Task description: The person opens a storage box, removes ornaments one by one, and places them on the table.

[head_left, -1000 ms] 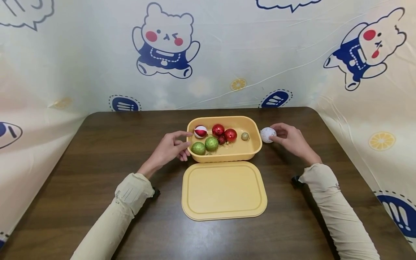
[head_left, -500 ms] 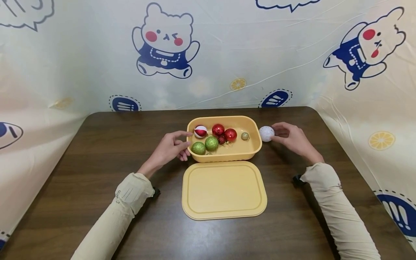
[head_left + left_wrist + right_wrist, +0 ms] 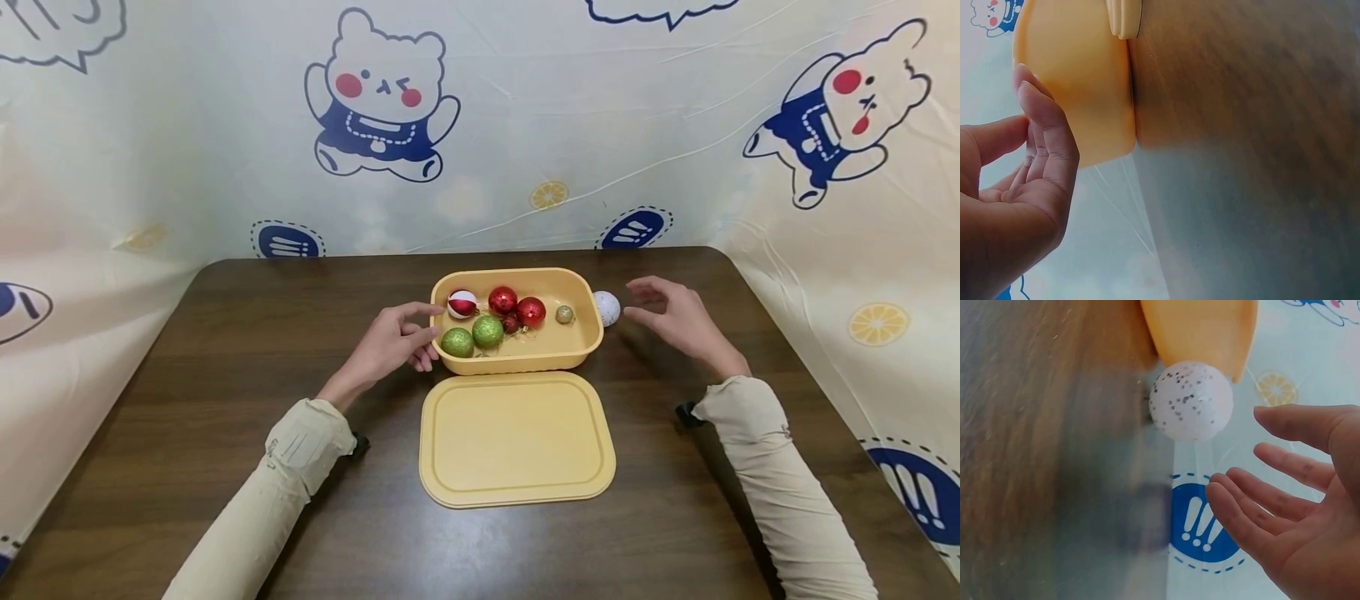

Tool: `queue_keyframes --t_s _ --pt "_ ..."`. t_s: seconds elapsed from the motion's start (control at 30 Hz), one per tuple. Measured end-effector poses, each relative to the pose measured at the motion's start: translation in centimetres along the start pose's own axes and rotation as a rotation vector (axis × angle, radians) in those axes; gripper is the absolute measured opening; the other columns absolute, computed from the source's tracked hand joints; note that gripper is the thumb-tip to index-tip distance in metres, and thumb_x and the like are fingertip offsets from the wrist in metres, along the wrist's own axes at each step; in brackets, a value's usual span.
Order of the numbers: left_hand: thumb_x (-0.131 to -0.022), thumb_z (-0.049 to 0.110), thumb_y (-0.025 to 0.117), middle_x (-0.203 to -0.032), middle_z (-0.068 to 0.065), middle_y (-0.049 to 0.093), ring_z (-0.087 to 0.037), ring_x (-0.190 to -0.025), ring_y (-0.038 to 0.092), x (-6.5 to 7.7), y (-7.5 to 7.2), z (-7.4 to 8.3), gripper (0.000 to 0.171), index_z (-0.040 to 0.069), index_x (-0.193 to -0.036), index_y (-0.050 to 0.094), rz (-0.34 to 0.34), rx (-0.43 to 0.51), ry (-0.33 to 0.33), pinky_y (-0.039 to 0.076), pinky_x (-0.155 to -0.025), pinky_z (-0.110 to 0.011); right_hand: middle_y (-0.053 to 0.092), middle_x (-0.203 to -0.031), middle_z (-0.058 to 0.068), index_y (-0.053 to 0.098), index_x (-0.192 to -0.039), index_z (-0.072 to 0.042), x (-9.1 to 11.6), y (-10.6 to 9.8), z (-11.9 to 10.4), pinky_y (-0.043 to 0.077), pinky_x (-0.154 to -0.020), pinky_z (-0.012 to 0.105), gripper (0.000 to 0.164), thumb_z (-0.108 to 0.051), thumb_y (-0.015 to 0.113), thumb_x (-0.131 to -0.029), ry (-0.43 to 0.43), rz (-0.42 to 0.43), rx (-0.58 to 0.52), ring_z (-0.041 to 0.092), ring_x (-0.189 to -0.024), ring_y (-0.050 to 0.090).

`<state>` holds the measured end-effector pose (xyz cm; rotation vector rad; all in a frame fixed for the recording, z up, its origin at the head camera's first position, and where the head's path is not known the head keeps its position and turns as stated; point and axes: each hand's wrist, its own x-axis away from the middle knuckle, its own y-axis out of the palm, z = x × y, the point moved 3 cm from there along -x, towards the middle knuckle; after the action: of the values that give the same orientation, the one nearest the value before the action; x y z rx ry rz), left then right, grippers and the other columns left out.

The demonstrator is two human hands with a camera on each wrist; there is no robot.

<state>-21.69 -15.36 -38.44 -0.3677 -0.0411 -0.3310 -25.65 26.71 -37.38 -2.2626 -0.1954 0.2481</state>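
My left hand (image 3: pixel 390 335) rests its fingertips on the left end of a yellow plastic box (image 3: pixel 588 342), with fingers loosely bent. From the left wrist view the fingers lie by the outer wall of the box (image 3: pixel 1094 100). Inside the box are several ornament balls: a red-and-white ball (image 3: pixel 462 304), shiny red balls (image 3: pixel 532 312), green glitter balls (image 3: pixel 488 332) and a small gold ball (image 3: pixel 565 314). A white speckled ball (image 3: pixel 1191 401) lies against the box's right end, outside it. My right hand (image 3: pixel 678 321) stays apart from this ball, thumb and fingers spread.
A flat yellow lid (image 3: pixel 517 442) lies on the brown wooden table (image 3: pixel 247 358) just in front of the box. Behind and on both sides hangs a pale curtain (image 3: pixel 510 117) with bear prints.
The white ball has shifted left until it meets the box's right end. My right fingers have come off it and spread. The left hand has stayed in place.
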Motion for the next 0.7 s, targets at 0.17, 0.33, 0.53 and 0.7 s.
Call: queue_keyframes --t_s 0.17,0.33,0.53,0.7 --pt "-0.100 0.009 0.060 -0.084 -0.035 0.066 -0.032 -0.060 0.066 -0.1 0.0 -0.1 0.041 0.001 -0.140 0.051 -0.003 0.020 0.017 0.060 -0.058 -0.040 0.064 -0.124 0.018 0.060 -0.128 -0.003 0.0 -0.1 -1.4 0.052 -0.094 0.052 0.038 -0.015 0.071 -0.094 -0.041 0.038 0.002 0.033 -0.111 0.063" --pt "-0.100 0.009 0.060 -0.083 -0.035 0.066 -0.028 -0.058 0.066 -0.1 -0.1 -0.1 0.041 0.001 -0.140 0.051 0.000 0.021 0.021 0.060 -0.056 -0.037 0.065 -0.122 0.016 0.062 -0.126 -0.003 -0.3 0.1 -3.0 0.052 -0.094 0.052 0.035 -0.014 0.071 -0.093 -0.077 0.053 -0.013 0.034 -0.111 0.063" --pt "-0.100 0.009 0.060 -0.082 -0.034 0.066 -0.031 -0.059 0.066 -0.1 -0.2 -0.1 0.041 0.000 -0.139 0.052 0.006 0.008 0.018 0.060 -0.057 -0.038 0.065 -0.123 0.015 0.064 -0.125 -0.004 -1.2 0.9 -4.9 0.051 -0.097 0.052 0.034 -0.013 0.071 -0.093 -0.117 0.043 -0.011 0.032 -0.112 0.062" --pt "-0.100 0.009 0.061 -0.084 -0.034 0.066 -0.033 -0.060 0.066 0.0 -0.3 -0.2 0.042 0.001 -0.139 0.052 0.009 -0.001 0.007 0.060 -0.058 -0.039 0.066 -0.121 0.018 0.065 -0.123 -0.001 -2.0 1.8 -6.1 0.047 -0.101 0.054 0.032 -0.009 0.071 -0.092 -0.165 0.031 0.016 0.034 -0.115 0.059"
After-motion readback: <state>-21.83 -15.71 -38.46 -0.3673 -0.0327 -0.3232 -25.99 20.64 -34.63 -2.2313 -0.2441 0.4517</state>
